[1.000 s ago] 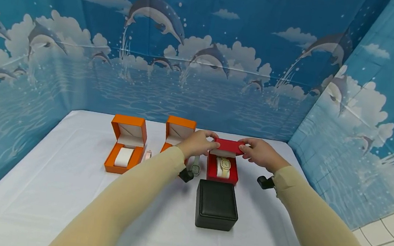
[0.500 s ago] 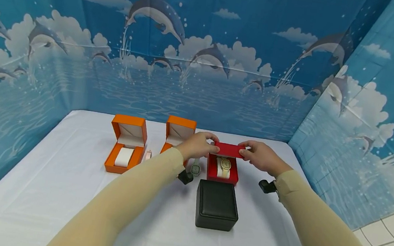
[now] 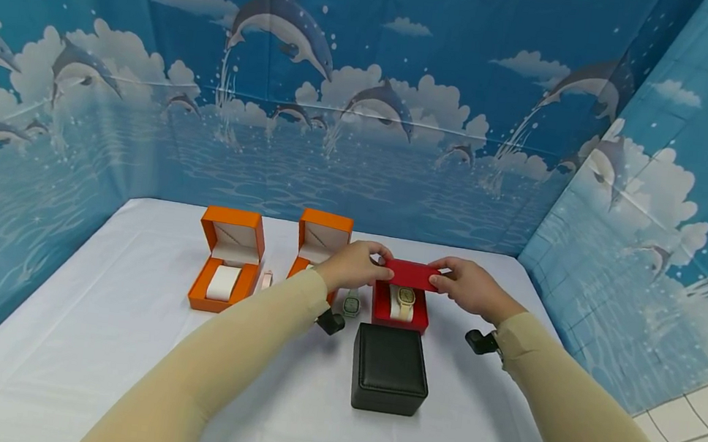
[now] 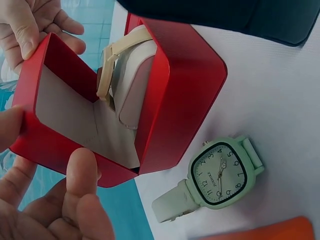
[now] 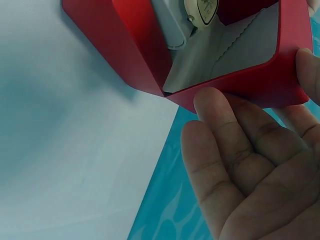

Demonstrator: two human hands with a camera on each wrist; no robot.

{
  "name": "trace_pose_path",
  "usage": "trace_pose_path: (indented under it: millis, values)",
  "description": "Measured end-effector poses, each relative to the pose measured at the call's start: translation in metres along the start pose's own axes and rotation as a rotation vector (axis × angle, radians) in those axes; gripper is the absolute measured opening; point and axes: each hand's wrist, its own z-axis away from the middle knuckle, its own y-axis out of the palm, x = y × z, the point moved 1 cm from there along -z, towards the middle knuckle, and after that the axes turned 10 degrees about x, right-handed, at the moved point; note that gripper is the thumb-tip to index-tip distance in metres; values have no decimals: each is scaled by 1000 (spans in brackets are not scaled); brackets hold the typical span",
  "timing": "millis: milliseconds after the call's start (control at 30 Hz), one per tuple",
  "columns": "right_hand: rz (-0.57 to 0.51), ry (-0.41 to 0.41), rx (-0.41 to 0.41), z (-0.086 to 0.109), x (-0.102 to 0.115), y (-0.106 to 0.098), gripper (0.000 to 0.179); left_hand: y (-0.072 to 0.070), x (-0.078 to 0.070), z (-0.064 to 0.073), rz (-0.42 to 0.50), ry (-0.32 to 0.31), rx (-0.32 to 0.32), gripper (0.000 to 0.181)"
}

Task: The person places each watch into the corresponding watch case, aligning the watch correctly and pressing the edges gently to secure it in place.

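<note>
Lid (image 3: pixel 412 275) partly open above the gold watch (image 3: pixel 406 297), the red box (image 4: pixel 185 90) stands on our counter (image 3: pixel 79 349); our left hand (image 3: pixel 351 265) pinches the lid's left end, our right hand (image 3: pixel 468 288) its right. We see the black box (image 3: pixel 391 366) just nearer us.

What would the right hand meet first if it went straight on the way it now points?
The red lid, which the right hand pinches at one end; past it, the left hand at the other end looks next, though depth is hard to judge.
</note>
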Motion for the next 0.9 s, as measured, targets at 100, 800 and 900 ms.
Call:
trace_pose_path:
  millis: [100,800,900]
  values:
    - [-6,1,4,0,-1,1,50,0,1,0,-4,-1,3,38]
    - [-43,-3,19,9,-10,15,52,9,1,8,-104,-2,14,30]
    - [-58,-4,21,8,-13,18,51,10,3,8,-117,4,18,30]
